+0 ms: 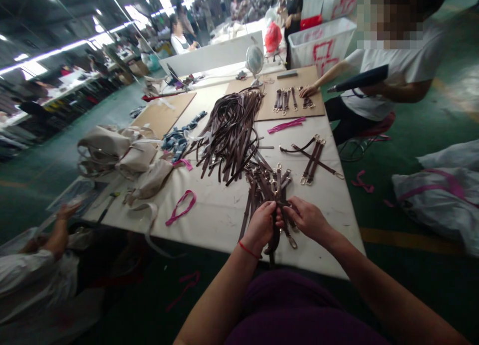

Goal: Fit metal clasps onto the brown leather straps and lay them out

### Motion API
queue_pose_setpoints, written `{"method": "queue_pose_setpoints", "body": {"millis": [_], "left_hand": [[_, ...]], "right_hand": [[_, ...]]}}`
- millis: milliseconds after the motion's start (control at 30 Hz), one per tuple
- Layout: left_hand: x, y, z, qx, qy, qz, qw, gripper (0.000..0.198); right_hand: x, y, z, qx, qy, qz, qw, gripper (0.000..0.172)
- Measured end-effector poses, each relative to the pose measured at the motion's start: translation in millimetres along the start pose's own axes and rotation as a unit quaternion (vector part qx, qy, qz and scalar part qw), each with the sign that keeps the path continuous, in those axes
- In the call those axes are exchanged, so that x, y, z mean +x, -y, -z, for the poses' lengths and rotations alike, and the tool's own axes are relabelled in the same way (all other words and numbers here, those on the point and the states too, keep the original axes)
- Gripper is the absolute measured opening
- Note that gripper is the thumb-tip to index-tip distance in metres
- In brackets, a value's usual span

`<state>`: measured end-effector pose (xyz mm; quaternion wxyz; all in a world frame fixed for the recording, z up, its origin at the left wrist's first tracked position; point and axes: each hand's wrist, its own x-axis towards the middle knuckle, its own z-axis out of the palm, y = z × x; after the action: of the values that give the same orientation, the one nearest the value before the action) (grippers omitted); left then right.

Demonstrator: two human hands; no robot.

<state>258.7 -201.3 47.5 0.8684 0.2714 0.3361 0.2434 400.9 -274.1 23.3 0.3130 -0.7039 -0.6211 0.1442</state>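
Observation:
My left hand (pixel 263 224), with a red string at the wrist, is closed around a dark brown strap near the table's front edge. Close beside it, my right hand (pixel 305 216) pinches a part of the same strap. Below my hands the strap (pixel 274 241) hangs over the edge. Brown straps with metal clasps (pixel 255 188) lie in a pile just beyond my hands. Farther back spreads a big heap of long brown straps (pixel 230 135). To the right, several clasped straps (pixel 314 160) lie crossed.
Beige bags (pixel 108 148) lie at the table's left, near a pink ribbon loop (pixel 181 208). A small fan (pixel 255 61) stands at the back. One person sits at the right with a hand on a brown board (pixel 318 103); another is at the lower left.

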Motion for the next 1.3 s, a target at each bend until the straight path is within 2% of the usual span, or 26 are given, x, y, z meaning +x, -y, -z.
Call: {"method": "queue_pose_setpoints", "body": {"millis": [100,267,367,500,800,1300], "left_hand": [[2,1,-0.3,-0.011,0.005,0.006,1.0,0.013],[4,-1,-2.2,-0.046,-0.003,0.031,0.998,0.01],[5,-2,-1.7,-0.07,0.01,0.05,0.996,0.015],[6,1,-0.3,-0.068,0.028,0.057,0.996,0.012],[5,5,-1.5,-0.013,0.027,0.049,0.998,0.017],[1,4,-6.5,0.006,0.021,0.038,0.999,0.012]], "right_hand": [[1,2,0,0.003,-0.002,-0.013,1.0,0.022],[-1,3,5,0.089,-0.035,-0.05,0.994,0.027],[-3,-3,3,0.108,-0.01,-0.042,0.993,0.029],[-2,-9,-1,0.097,0.033,-0.026,0.994,0.03],[3,-13,8,0.063,0.076,-0.006,0.995,0.029],[-1,-18,12,0.023,0.075,0.017,0.997,0.029]]}}
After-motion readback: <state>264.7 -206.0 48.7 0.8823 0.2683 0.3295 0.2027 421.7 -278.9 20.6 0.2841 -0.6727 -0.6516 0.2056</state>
